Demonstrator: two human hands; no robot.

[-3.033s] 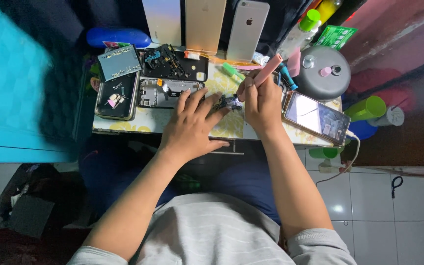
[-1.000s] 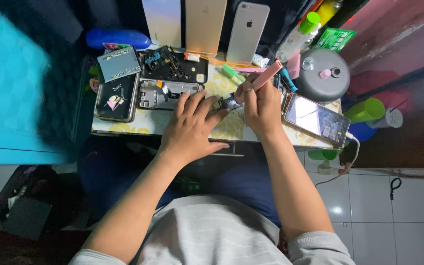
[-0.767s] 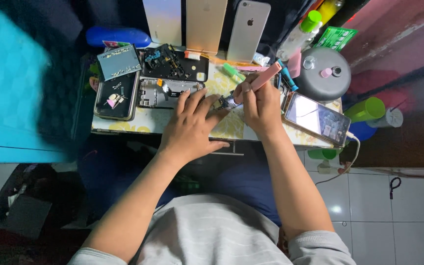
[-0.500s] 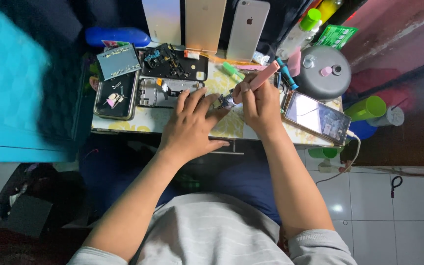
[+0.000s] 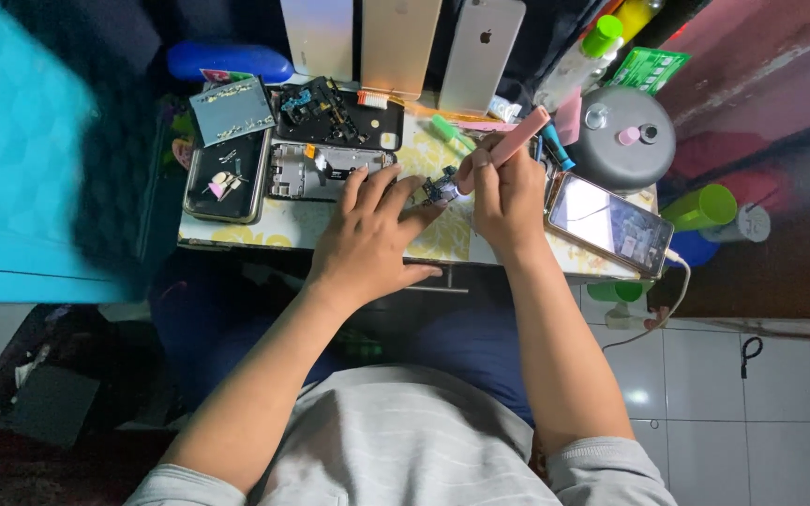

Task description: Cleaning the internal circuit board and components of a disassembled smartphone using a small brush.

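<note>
My small table (image 5: 442, 245) has a yellow flowered top. On it lie an opened phone frame (image 5: 316, 171), a black tray of parts (image 5: 227, 176), a lit phone (image 5: 608, 223) and a grey round tin (image 5: 622, 139).

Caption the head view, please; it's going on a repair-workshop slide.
Left hand steadies a small circuit part while right hand applies a pink tool.

Slanted pink tool (image 5: 515, 142), seemingly over small circuit board (image 5: 441, 188)

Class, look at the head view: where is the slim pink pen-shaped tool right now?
The slim pink pen-shaped tool sits in the right hand, right of table centre, angled up toward the round grey container.
</note>
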